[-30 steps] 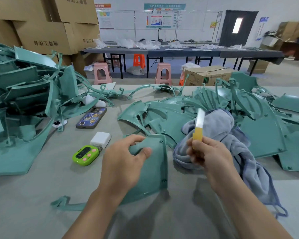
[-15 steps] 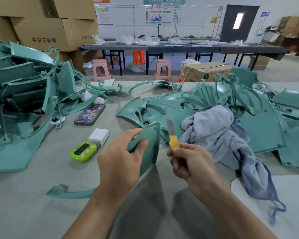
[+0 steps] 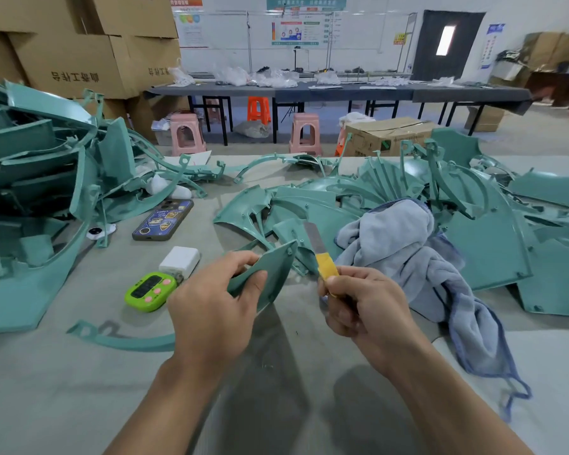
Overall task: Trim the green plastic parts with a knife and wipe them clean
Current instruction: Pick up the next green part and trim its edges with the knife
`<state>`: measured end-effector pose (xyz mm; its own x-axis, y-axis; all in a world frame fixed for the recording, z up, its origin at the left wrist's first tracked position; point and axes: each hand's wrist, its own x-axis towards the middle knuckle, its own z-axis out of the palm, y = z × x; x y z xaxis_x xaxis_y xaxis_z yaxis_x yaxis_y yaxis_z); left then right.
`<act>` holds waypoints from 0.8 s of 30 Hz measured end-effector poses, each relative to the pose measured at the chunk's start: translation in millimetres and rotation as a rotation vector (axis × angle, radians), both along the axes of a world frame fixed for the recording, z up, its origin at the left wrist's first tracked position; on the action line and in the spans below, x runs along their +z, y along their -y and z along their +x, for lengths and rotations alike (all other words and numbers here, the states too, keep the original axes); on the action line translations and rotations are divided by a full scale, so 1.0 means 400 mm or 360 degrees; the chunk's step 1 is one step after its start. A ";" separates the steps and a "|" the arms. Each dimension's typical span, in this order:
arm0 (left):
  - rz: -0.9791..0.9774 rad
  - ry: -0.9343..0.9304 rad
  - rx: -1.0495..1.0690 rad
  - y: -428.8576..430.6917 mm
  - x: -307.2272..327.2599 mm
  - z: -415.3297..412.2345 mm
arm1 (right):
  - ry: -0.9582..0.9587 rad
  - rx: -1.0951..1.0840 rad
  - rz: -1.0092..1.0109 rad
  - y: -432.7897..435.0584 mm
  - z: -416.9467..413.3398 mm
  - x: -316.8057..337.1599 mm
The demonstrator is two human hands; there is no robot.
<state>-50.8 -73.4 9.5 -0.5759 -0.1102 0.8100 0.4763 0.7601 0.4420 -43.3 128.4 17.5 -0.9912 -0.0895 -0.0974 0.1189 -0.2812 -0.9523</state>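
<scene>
At frame centre above the desk (image 3: pixel 63 389), the left hand (image 3: pixel 211 310) pinches a green part (image 3: pixel 270 274) while the right hand (image 3: pixel 365 307) grips a knife (image 3: pixel 319 254), blade beside it.

One view only: head-worn wide-angle camera, facing forward and down across the grey table (image 3: pixel 63 405). Left hand (image 3: pixel 211 310) and right hand (image 3: pixel 368 310) sit close, low centre; far wall (image 3: pixel 375 44) at top edge.
</scene>
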 end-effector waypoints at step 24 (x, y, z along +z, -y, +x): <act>0.0236 0.0262 0.0029 0.033 -0.013 -0.033 | 0.0432 -0.0017 0.0150 0.122 0.035 -0.015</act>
